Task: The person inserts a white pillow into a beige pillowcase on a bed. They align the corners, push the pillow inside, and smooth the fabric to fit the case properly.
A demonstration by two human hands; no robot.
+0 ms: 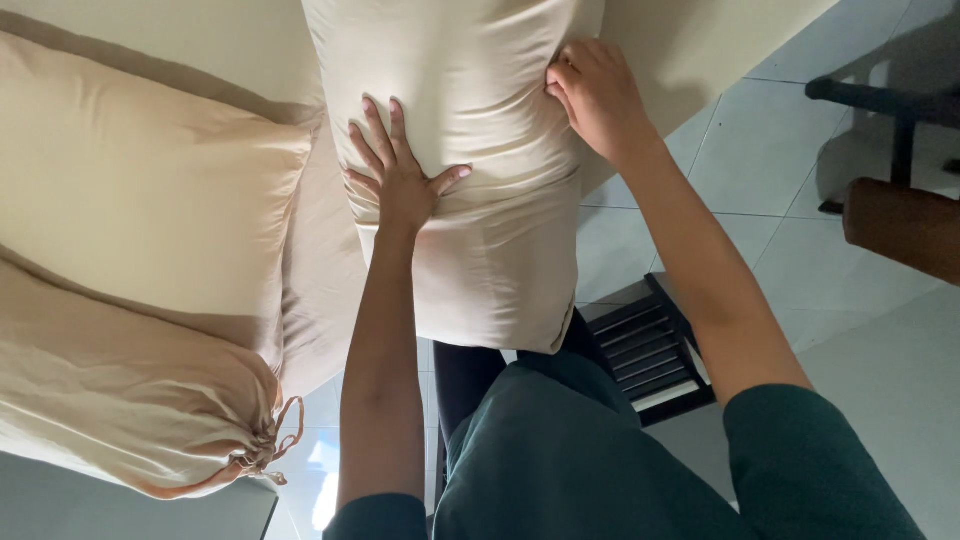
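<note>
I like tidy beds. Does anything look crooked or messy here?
Yes. The cream pillow under the left hand and right hand hangs over the bed's edge. Its pillowcase is loose and wrinkled at the open end. The bolster also sticks out past the edge.

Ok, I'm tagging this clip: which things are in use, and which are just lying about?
In use: middle pillow, left hand flat on it, right hand gripping its edge.
Lying about: square pillow, bolster, dark rack, chair.

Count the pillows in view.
3: one under both hands, a square one at upper left, a tied bolster at lower left. Others may lie outside the frame.
</note>
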